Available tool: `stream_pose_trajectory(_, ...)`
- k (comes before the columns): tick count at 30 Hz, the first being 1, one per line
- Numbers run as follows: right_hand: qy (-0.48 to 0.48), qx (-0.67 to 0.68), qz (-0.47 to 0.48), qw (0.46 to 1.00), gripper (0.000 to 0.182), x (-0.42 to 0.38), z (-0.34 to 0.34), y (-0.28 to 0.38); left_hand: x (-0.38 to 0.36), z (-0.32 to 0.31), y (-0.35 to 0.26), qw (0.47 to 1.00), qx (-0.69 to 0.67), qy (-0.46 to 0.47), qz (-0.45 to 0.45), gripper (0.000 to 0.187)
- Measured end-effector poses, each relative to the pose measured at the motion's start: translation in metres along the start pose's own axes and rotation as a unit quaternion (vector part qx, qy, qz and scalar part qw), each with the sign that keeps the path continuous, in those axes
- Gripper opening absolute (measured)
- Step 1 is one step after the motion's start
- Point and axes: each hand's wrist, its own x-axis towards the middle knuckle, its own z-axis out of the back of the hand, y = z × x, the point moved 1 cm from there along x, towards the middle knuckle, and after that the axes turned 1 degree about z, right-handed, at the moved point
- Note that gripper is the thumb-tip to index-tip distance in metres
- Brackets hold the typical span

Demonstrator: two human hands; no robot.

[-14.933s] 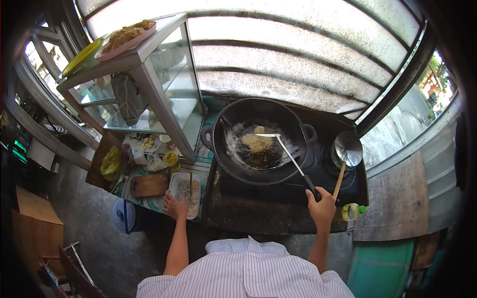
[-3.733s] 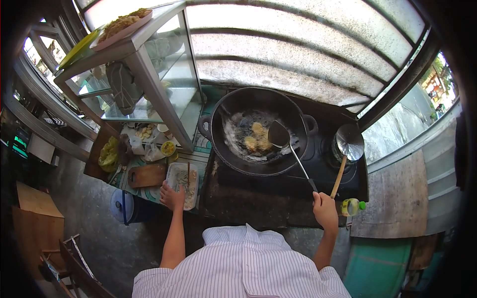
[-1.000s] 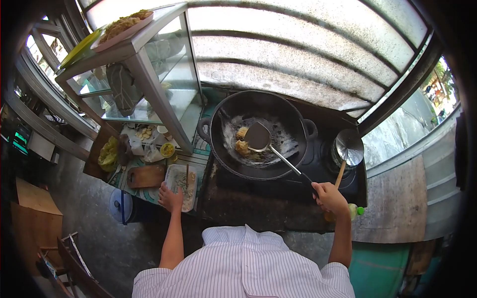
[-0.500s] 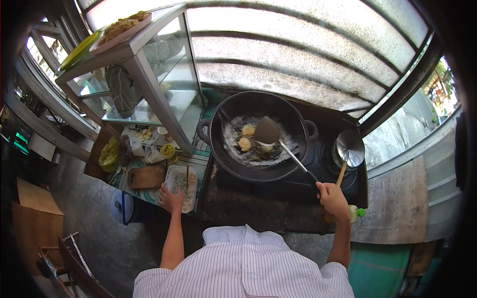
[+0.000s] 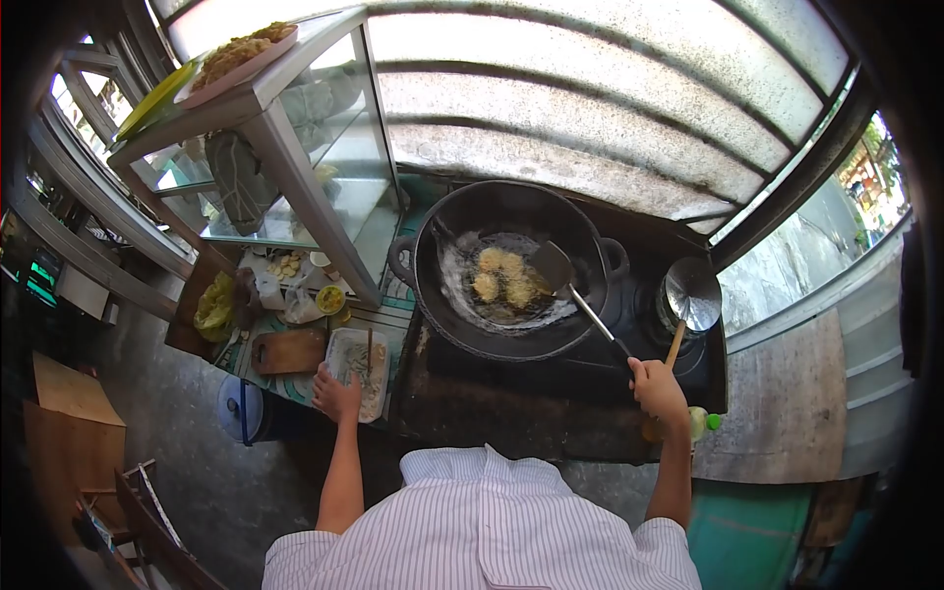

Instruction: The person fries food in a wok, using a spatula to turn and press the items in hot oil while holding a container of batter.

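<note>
My right hand (image 5: 659,393) is wrapped round the handle of a spatula (image 5: 591,315). The spatula's broad dark blade is over the right side of a large black wok (image 5: 434,313). Several golden fritters (image 5: 502,263) lie clustered in bubbling oil, left of the blade. My left hand (image 5: 337,395) rests at the left edge of a white plastic tub (image 5: 378,395), fingers spread and the thumb side over the tub. Pale batter and a thin brown stick are in the tub. Behind it lies a wooden cutting board (image 5: 289,351).
A glass display case (image 5: 315,128) stands at the left with a plate of fried food (image 5: 241,64) on top. On the right burner sits a small metal pot (image 5: 693,290) with a wooden-handled tool. A green-capped bottle (image 5: 699,422) is by my right forearm.
The spatula blade has moved right and slightly down, off the fritters, uncovering more of them. My right hand has barely shifted; my left hand stays at the tub.
</note>
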Motion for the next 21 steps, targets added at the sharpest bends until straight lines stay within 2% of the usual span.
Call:
stream_pose_trajectory(5, 0.063, 0.062, -0.049, 0.995, 0.048, -0.010, 0.000, 0.008, 0.001, 0.000, 0.001, 1.000, 0.004, -0.014, -0.003, 0.068)
stream_pose_trajectory(7, 0.074, 0.070, -0.053, 0.993, 0.048, -0.013, 0.001, 0.008, 0.001, 0.004, 0.000, 0.999, -0.008, 0.030, 0.005, 0.070)
stream_pose_trajectory(11, 0.094, 0.089, -0.062, 0.990, 0.047, -0.019, 0.006, 0.008, 0.001, 0.000, 0.002, 1.000, -0.012, 0.021, 0.003, 0.070)
stream_pose_trajectory(21, 0.069, 0.047, -0.034, 0.996, 0.048, -0.009, 0.015, 0.004, 0.002, -0.005, 0.004, 1.000, -0.014, 0.009, 0.001, 0.070)
